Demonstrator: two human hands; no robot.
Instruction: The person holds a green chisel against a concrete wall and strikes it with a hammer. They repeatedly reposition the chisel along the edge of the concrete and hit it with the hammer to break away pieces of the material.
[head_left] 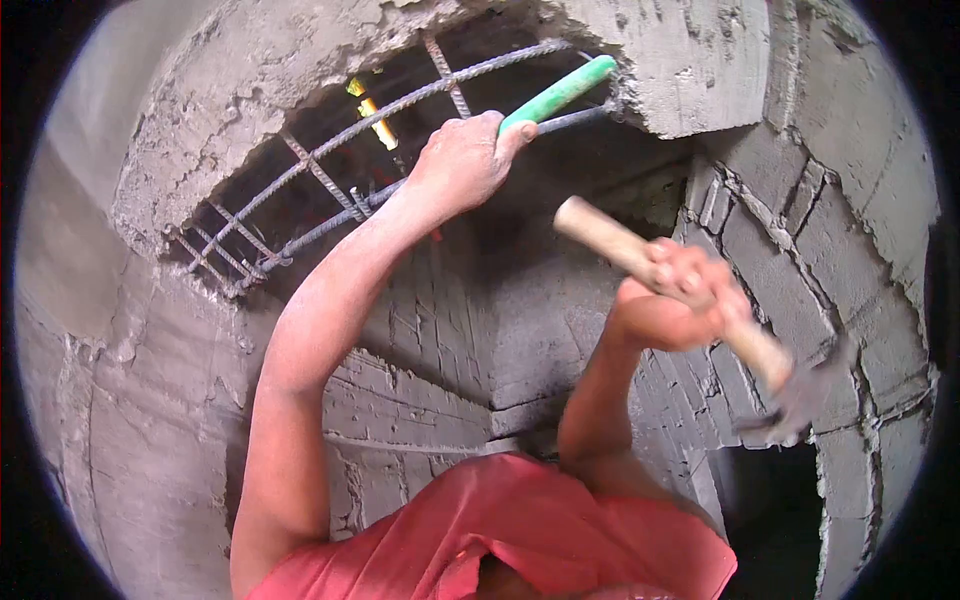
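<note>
My left hand (465, 160) is raised and wrapped round a green rod-like tool (560, 92), whose far end meets the broken concrete edge beside the rebar grid (325, 180). Lower and to the right, my right hand (685, 295) is closed on the wooden handle of a hammer (620, 240). The hammer's metal head (805, 395) points down to the right and is blurred by motion. It is apart from the green tool.
Broken concrete (690, 60) surrounds the exposed rebar overhead. A yellow object (375, 115) hangs behind the bars. Grooved grey walls (860, 230) stand at the right, with a dark opening (770, 520) at the lower right.
</note>
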